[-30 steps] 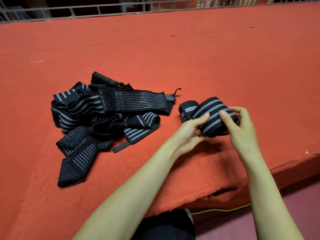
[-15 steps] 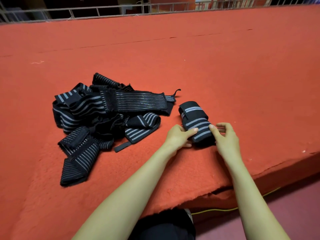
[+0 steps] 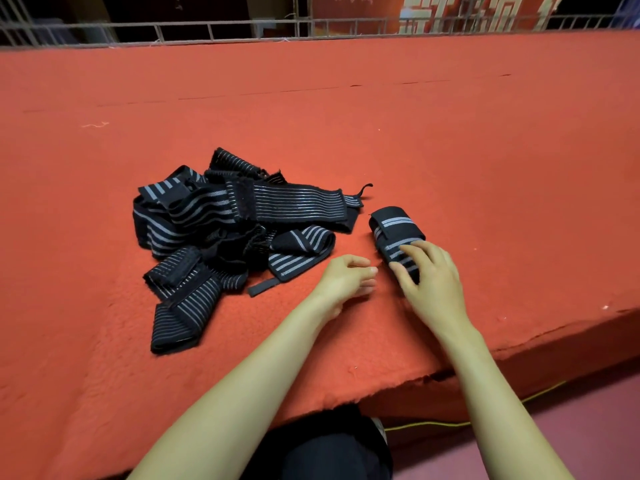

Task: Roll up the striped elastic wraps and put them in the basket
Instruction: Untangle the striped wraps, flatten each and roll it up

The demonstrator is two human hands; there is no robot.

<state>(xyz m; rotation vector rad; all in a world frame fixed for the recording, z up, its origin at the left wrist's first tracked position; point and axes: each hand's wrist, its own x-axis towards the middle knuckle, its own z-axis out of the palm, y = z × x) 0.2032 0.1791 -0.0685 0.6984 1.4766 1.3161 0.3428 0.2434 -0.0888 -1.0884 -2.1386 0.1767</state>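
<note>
A red cloth (image 3: 450, 133) is spread over the whole surface, and its frayed edge is seen at the lower right of the frame. A metal rail (image 3: 207, 29) is run along the top edge, with dark space behind it. A thin yellow cord (image 3: 450, 423) is laid on the maroon floor at the lower right, below the cloth's edge. Dark clothing (image 3: 329, 448) is seen at the bottom centre, between the two forearms. The roll (image 3: 394, 230) is placed on the cloth just right of centre, close beside the pile (image 3: 225, 230) but apart from it. Nothing is set between them, and only the roll's near end is covered, by the right hand (image 3: 433, 282). That end is gripped between the thumb on its left side and the fingers curved over its top. The left hand (image 3: 343, 282) is held just left of the roll without touching it, its fingers loosely curled and nothing held in them. The roll is black with grey stripes, wound tight, and a striped flap is closed across its far end. The pile, left of centre, is made of the same black striped bands, loose and tangled. One roll, one pile, one rail and one cord are counted. The bands in the pile overlap too much to be counted.
</note>
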